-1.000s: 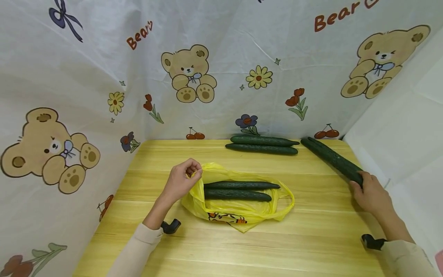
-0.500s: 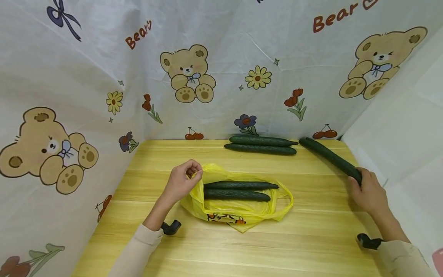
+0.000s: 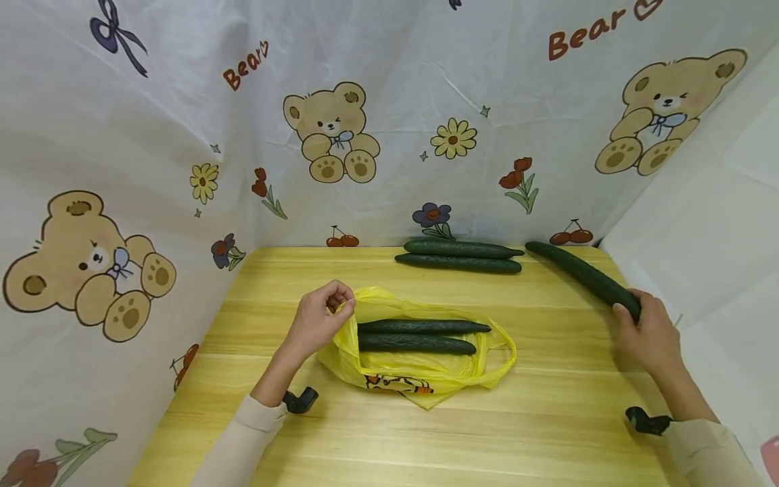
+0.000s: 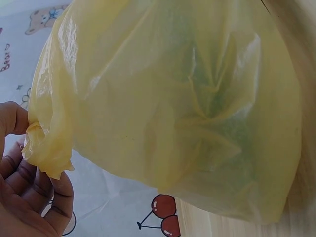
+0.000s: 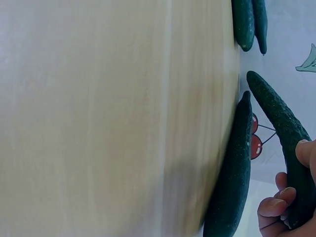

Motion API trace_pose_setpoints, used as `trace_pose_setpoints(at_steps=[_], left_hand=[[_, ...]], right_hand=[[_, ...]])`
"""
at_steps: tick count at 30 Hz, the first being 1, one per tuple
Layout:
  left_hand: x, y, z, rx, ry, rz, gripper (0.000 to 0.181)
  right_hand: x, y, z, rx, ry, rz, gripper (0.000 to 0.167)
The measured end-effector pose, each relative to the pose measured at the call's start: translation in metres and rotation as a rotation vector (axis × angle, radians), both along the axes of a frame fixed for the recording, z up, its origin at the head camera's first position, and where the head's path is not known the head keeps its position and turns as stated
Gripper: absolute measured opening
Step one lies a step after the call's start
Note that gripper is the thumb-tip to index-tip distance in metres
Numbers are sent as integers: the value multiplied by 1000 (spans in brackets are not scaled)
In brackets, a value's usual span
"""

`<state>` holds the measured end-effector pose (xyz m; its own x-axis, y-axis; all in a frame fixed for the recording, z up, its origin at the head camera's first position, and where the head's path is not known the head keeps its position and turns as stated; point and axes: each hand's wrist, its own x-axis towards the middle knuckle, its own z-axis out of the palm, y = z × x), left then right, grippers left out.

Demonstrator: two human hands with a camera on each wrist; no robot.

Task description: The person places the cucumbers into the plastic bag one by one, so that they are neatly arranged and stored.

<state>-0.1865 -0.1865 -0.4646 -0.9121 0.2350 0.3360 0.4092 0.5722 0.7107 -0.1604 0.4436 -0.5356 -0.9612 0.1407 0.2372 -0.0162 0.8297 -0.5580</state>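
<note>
My left hand (image 3: pixel 321 318) pinches the left end of a yellow plastic bag (image 3: pixel 426 391); the crumpled plastic shows between thumb and fingers in the left wrist view. Inside the bag's open mouth lie two cucumbers (image 3: pixel 420 342), side by side. At the right of the table, my right hand (image 3: pixel 652 337) grips the near end of a cucumber (image 5: pixel 279 116), which slants toward the back. Another cucumber (image 5: pixel 233 173) lies on the table beside the held one in the right wrist view; in the head view the held one hides it.
Two more cucumbers (image 3: pixel 459 262) lie together along the back edge of the wooden table (image 3: pixel 487 439). A white cloth printed with bears (image 3: pixel 341 135) hangs behind and at the left. A plain white wall (image 3: pixel 718 223) stands close on the right.
My right hand has shifted slightly left with its cucumber, which now covers the one beside it in the head view. The left hand and the bag have stayed in place.
</note>
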Motion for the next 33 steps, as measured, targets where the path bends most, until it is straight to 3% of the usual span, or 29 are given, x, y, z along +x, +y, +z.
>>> trace_pose_setpoints(at_steps=[12, 19, 33], left_hand=[[3, -1, -1, 11, -7, 2, 4], [-2, -1, 1, 22, 4, -2, 5], [-6, 2, 0, 8, -5, -4, 9]], right_hand=[[7, -3, 9, -12, 1, -8, 61], [12, -3, 16, 25, -2, -3, 62], [28, 4, 29, -14, -7, 10, 62]])
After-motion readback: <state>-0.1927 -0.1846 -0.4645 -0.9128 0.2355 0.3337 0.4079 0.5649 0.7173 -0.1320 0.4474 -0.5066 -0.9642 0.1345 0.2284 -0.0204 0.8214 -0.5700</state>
